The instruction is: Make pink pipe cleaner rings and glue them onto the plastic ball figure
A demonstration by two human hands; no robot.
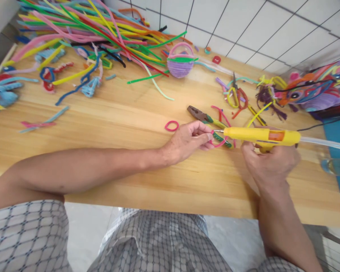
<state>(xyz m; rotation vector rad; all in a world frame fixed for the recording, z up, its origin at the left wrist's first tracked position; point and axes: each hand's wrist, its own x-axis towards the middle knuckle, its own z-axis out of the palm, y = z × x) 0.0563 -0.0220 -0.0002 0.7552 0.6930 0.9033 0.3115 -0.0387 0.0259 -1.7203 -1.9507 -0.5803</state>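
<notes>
My left hand point(186, 141) pinches a small loop of pink pipe cleaner point(221, 144) between thumb and fingers. Held in my right hand point(271, 162) is a yellow glue gun point(249, 134), its metal tip touching or very close to the pink piece at my left fingertips. A clear glue stick runs out of the gun's back end. Pliers point(199, 113) with green and yellow handles lie just behind the fingertips, partly hidden. A separate pink ring point(172, 125) rests on the wooden table point(124, 132), beside my left wrist.
Many coloured pipe cleaners point(87, 34) are heaped at the back left. A purple striped ball point(180, 68) stands near the tiled wall. Red and yellow scissors point(237, 96) lie at the right, near a colourful figure point(305, 90). Twisted pieces point(86, 77) lie at the left.
</notes>
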